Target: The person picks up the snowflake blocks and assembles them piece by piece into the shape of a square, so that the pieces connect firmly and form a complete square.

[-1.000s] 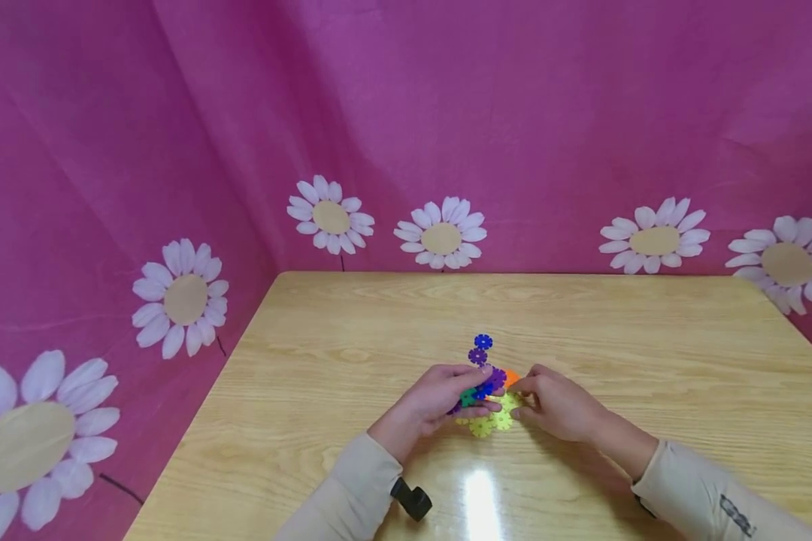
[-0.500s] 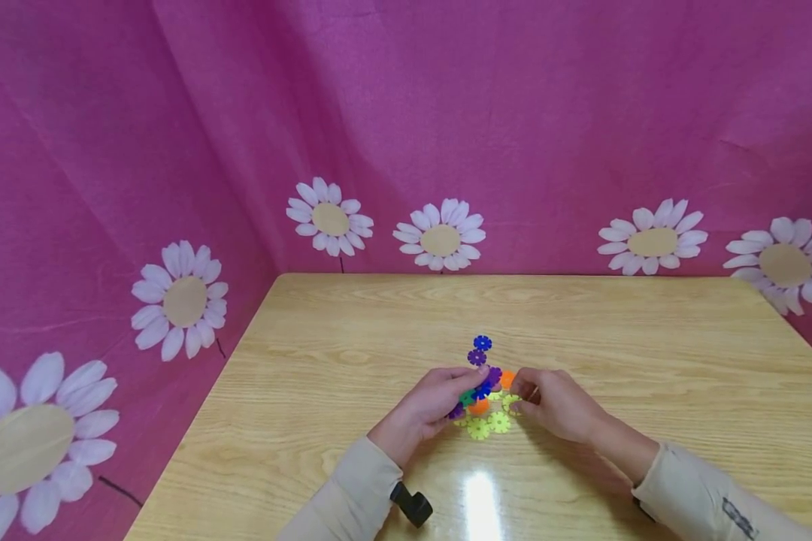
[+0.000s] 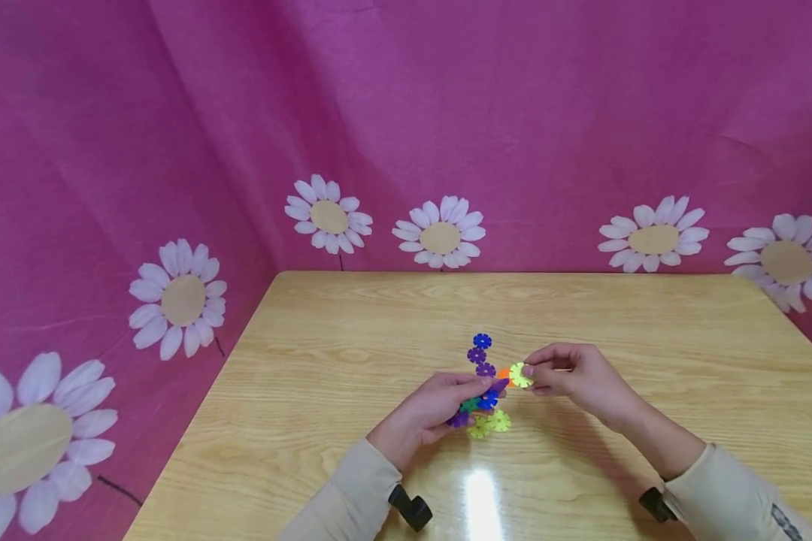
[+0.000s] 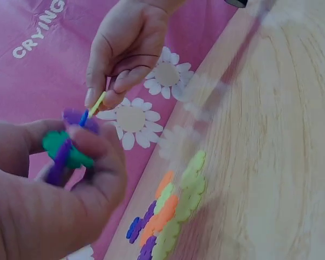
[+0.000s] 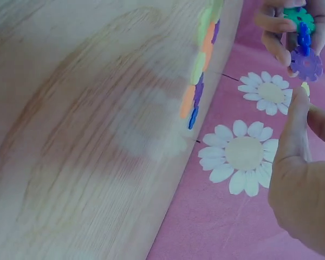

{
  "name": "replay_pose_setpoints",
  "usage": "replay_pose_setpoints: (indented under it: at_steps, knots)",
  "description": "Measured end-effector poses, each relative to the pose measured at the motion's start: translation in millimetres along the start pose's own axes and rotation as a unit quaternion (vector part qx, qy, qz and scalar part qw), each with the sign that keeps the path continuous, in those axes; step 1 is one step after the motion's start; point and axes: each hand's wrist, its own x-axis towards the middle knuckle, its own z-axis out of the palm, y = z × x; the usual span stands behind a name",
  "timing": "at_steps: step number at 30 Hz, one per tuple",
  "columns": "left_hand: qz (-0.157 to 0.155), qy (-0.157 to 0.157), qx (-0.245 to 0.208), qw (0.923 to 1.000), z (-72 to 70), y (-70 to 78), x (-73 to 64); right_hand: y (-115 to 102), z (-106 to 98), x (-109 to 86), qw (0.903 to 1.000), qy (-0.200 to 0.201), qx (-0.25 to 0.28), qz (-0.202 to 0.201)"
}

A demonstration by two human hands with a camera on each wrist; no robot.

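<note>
My left hand (image 3: 440,406) grips a short chain of interlocked plastic flower-shaped discs. In the right wrist view the chain shows a green disc (image 5: 299,20), a blue disc (image 5: 304,42) and a purple disc (image 5: 307,65) at its free end. Part of the chain is hidden by the fingers. My right hand (image 3: 592,379) pinches a yellow flower-shaped disc (image 3: 520,375) between thumb and fingertips. In the left wrist view, the yellow disc is seen edge-on, right at the chain's purple and blue end.
Below the hands, several loose flower discs lie on the wooden table (image 3: 352,330): yellow (image 3: 499,421), orange (image 4: 158,219), purple (image 3: 477,355) and blue (image 3: 483,341). A pink cloth (image 3: 548,113) printed with daisies hangs behind the table and to its left.
My right hand has picked up a yellow disc from the pile, raised it and turned it toward the chain. The left hand stays nearly in place, its chain tilted slightly.
</note>
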Motion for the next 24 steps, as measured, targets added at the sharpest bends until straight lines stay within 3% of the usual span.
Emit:
replay_pose_setpoints:
  at_steps: [4,12,24]
  knots:
    - [-0.005,-0.024,-0.037,0.999,2.6,0.7,-1.5,-3.2,0.9,-3.1,0.9999,-0.007,0.008,0.001]
    - [-0.006,-0.037,-0.105,0.9938,3.1,0.9,-2.5,-8.5,0.4,-2.7,0.9999,-0.006,0.015,0.006]
    - [-0.008,-0.049,-0.101,0.9936,2.8,1.5,-1.1,-8.6,-0.4,-2.0,0.9998,-0.008,0.019,0.0]
